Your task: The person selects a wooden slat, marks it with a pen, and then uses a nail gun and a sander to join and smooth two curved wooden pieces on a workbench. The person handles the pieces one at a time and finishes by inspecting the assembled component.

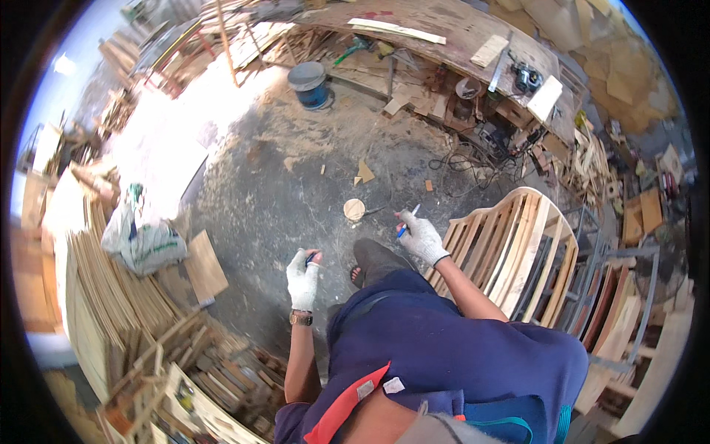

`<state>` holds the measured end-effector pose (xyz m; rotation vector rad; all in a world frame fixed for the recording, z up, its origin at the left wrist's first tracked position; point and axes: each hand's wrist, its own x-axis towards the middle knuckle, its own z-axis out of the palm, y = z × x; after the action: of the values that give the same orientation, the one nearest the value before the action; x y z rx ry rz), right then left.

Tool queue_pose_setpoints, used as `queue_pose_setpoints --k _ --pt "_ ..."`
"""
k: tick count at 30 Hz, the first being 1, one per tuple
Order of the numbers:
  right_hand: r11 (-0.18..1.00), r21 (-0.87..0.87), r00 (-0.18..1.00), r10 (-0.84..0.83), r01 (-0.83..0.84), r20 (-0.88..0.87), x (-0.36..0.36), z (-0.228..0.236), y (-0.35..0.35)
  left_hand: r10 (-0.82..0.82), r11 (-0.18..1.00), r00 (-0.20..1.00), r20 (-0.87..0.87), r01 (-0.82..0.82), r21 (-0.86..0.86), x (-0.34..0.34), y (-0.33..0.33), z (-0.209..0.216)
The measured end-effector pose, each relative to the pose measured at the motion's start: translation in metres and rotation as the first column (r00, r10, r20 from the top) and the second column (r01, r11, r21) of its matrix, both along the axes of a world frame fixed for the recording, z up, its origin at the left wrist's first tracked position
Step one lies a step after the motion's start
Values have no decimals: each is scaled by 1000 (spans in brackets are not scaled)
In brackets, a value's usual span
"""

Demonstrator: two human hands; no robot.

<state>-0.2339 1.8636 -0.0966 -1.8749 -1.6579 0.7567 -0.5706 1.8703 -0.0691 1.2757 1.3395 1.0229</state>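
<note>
My left hand, in a white knit glove with bare fingertips and a watch at the wrist, is closed on a small dark-blue thing, too small to name. To the right, my right hand wears a matching glove. Its fingers are wrapped round a slim pen-like tool with a pale end and a blue part; its exact kind is unclear. Both hands are held apart above the floor in front of me. Beyond them a round wooden disc lies on the floor, a dark slim piece beside it.
Close on my right stands a slatted wooden frame. Stacked boards and a white sack are at my left. Farther off are a blue bucket and a long workbench with a power tool. Cables trail below it.
</note>
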Motion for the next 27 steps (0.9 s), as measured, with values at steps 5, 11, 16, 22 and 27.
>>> queue_pose_setpoints --k 5,11,16,22,27 --pt "995 -91 996 55 -49 68 -40 -3 58 -137 990 988 -77 138 13 17 90 1" --pt "987 157 999 49 -45 -22 -64 -23 173 -127 979 985 113 143 -148 31 167 -5" --pt "976 198 932 -12 89 -362 -82 -6 324 -111 989 994 23 112 -98 27 313 0" --pt "964 133 842 -128 229 -524 -78 49 498 -166 983 986 -6 166 84 58 498 22" --pt "932 71 418 -90 354 -904 -25 91 574 -278 961 956 93 277 24 95 583 41"
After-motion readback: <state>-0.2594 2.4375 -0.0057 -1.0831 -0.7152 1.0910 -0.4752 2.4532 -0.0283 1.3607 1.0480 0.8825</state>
